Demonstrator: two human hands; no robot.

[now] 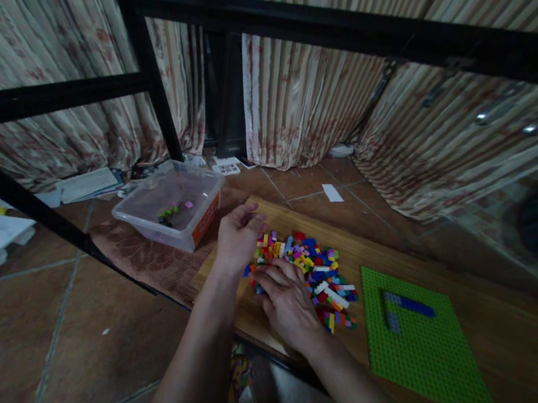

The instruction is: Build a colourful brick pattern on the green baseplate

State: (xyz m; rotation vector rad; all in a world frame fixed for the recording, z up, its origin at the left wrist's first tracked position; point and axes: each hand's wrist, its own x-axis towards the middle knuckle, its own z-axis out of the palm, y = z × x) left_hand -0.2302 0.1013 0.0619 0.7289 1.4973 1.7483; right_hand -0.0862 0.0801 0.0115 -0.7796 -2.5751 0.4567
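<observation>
Slightly spread right-hand fingers (276, 277) are touching the multicoloured plastic brick pile (311, 258); left-hand fingers (249, 213) are half-curling at its left; whether either is gripping bricks, I cannot tell

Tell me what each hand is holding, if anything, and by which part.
It cannot be told: the right hand is over the bricks, the left hand at their edge; no held brick shows in either.

Near the left end of the brown surface (506, 338), the loose bricks (314, 254) mix red, yellow, blue, orange, purple, green and white. The baseplate (426, 366) is bright green; the few bricks (418, 306) by its far left corner are deep blue and greyish blue. Pale striped curtains (292, 111) carry reddish blotches.
</observation>
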